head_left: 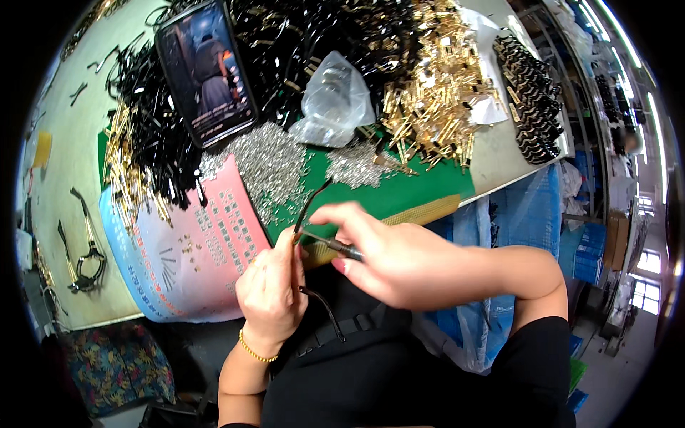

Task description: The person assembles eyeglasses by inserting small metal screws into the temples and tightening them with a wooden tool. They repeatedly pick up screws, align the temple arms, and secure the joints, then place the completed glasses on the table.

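Observation:
My left hand [271,292] is closed, with its fingertips pinching a dark eyeglass temple [311,205] whose curved end points up and away. A second dark curved temple end [330,314] sticks out below the same fingers; whether the two are joined is hidden. My right hand [392,260] is closed around a screwdriver [342,247], its thin shaft pointing left toward the fingertips of my left hand. The exact spot where the tip meets the piece is too small to make out. Both hands are at the near edge of the green mat [399,196].
Small silver metal parts [267,167] lie heaped beyond my hands, beside a clear plastic bag [335,100]. A phone [207,75] rests on black temples [153,135]. Gold pieces [435,93] are piled right; a pink-and-blue printed sheet [185,250] and eyeglass frame [89,264] lie left.

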`<state>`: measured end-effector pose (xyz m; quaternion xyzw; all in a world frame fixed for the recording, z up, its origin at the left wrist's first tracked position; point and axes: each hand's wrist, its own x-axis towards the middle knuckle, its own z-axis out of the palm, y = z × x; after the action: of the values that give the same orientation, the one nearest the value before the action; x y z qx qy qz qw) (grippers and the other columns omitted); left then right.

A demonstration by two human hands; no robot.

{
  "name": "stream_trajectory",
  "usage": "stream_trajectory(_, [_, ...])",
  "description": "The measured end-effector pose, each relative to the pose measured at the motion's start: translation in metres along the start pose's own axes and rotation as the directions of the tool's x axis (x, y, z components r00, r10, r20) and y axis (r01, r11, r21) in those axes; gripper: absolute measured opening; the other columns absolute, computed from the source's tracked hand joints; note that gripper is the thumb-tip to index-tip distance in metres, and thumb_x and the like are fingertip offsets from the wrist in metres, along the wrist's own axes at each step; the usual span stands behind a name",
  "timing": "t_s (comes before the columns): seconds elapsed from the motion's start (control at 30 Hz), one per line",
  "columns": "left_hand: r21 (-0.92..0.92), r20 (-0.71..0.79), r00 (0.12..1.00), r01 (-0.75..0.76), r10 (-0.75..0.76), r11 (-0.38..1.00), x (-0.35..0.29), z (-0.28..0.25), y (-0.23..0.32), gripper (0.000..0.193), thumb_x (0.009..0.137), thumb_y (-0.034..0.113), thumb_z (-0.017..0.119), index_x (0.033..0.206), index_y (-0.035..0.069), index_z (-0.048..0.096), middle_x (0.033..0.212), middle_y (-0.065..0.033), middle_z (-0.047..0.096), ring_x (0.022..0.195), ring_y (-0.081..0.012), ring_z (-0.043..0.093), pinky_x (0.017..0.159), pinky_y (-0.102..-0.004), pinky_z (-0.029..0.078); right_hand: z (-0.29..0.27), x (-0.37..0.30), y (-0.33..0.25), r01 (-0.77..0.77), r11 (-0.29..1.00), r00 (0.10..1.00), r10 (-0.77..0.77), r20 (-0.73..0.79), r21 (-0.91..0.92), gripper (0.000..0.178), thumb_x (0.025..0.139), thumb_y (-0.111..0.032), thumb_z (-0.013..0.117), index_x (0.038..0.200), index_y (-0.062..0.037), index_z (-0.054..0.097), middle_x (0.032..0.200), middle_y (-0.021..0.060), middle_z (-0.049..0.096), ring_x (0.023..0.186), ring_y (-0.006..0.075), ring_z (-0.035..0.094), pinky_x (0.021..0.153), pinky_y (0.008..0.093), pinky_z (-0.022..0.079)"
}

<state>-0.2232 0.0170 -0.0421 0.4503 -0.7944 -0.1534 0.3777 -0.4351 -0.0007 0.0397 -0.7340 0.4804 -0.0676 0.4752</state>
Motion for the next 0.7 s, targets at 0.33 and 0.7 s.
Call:
stream_trajectory(0.33, [-0.532,-0.278,0.794,0.342,-0.541,0.775,-0.003,-0.025,-0.043,0.026,0.112,0.016,0.043,0.127,-0.003,0.054,0.070,0.0004,0.056,0.056,-0.0018,0.041,0.055,-0.0176,0.032,-0.131,0.049,0.054,-0.304,0.888,0.668,-0.059,-0.742,-0.344,0.037,0.098,-0.033,0.062,0.094,0.0039,0.060,0.085,0.0258,0.069,0.085,0.0436,0.069,0.075,0.0498,0.053])
stream_trajectory(0.7, [-0.578,-0.546,0.736,0.014,-0.400,0.816,-0.013,-0.039,-0.040,0.033,0.112,0.018,0.041,0.140,0.000,0.042,0.102,-0.0178,0.069,0.068,-0.0097,0.050,0.062,-0.0253,0.047,-0.059,0.018,-0.054,-0.044,0.829,0.966,0.179,-0.189,0.558,0.019,0.102,-0.022,0.059,0.101,-0.0032,0.058,0.077,0.0024,0.062,0.057,0.0065,0.057,0.049,0.0232,0.046])
